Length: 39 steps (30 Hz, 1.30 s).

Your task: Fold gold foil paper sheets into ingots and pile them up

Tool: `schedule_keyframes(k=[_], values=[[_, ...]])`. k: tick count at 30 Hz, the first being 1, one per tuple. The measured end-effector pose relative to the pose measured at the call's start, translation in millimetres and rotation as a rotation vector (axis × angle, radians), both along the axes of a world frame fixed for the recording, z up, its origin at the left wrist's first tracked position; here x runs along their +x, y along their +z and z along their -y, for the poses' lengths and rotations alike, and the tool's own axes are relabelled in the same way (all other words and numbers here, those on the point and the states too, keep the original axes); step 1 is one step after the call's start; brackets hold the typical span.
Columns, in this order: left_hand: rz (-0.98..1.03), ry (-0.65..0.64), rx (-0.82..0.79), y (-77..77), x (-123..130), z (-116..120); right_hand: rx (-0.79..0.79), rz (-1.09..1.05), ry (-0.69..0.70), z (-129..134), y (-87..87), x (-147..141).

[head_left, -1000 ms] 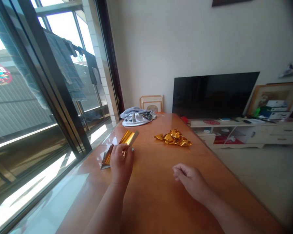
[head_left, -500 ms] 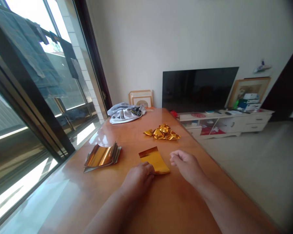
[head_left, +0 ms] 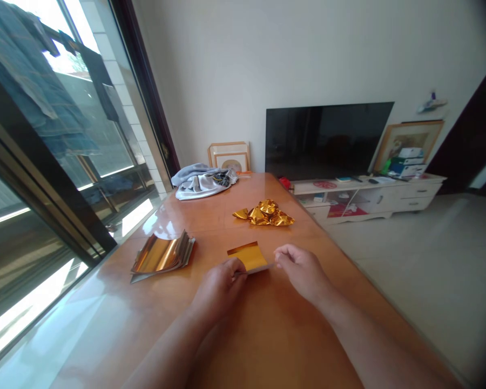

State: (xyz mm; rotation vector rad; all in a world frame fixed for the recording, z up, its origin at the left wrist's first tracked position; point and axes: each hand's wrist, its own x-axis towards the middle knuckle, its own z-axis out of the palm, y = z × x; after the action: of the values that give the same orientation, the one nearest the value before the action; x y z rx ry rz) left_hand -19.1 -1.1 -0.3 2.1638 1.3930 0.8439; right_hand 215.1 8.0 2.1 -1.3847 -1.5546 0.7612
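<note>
The gold sheet is shiny and has four sides. It is over the middle of the brown bench, with a dark band on its far side and a pale strip along its near side. To its left, the stack of sheets is shiny, bent and messy at the edges. Past the gold sheet, the crinkly gold foil sits in a bumpy clump.

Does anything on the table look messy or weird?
A bit! The grey cloth is bunched up at the far end of the table. The shiny gold pieces look crumpled, though maybe on purpose. I see nothing spilled.
</note>
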Motion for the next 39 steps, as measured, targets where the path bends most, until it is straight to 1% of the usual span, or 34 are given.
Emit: schedule_keyframes(k=[2,3,6,8,9,12,15,19,21,24,27,30,32,34,35,37,39], values=[[0.051,0.021,0.014,-1.0,0,-1,-0.025,-0.026,-0.004,2,-0.8,-4],[0.069,0.027,0.026,-0.8,1,-1,-0.069,-0.054,0.008,3,-1.6,-7],[0.106,0.030,0.078,3.3,3,3,-0.316,-0.198,0.113,7,-4.5,-15],[0.102,0.002,0.117,8.6,5,8,-0.472,-0.305,0.195,11,-6.0,-20],[0.079,-0.028,0.127,11.6,6,11,-0.510,-0.351,0.222,12,-6.5,-22],[0.024,-0.115,0.133,19.0,8,18,-0.495,-0.447,0.260,16,-8.2,-26],[0.016,-0.148,0.124,22.3,9,23,-0.447,-0.473,0.261,16,-10.2,-28],[0.099,-0.182,0.068,21.2,10,26,-0.353,-0.472,0.270,15,-13.9,-29],[0.168,-0.167,0.020,18.1,11,26,-0.246,-0.357,0.215,15,-16.5,-28],[0.322,-0.074,-0.080,11.3,12,22,-0.029,-0.084,0.111,13,-19.5,-25],[0.556,-0.007,-0.227,7.1,12,17,0.219,0.118,0.102,14,-19.2,-25],[0.845,0.021,-0.422,8.6,10,12,0.429,0.283,0.140,17,-16.5,-25],[1.027,0.008,-0.533,10.6,10,10,0.509,0.373,0.195,20,-14.7,-27],[1.161,0.004,-0.589,10.5,10,8,0.545,0.447,0.281,23,-13.2,-28],[1.205,0.021,-0.601,9.2,10,7,0.552,0.478,0.326,25,-12.5,-29],[1.242,0.085,-0.607,4.2,10,4,0.545,0.521,0.402,29,-11.0,-31],[1.218,0.143,-0.586,-3.0,9,1,0.500,0.538,0.451,33,-9.5,-34]])
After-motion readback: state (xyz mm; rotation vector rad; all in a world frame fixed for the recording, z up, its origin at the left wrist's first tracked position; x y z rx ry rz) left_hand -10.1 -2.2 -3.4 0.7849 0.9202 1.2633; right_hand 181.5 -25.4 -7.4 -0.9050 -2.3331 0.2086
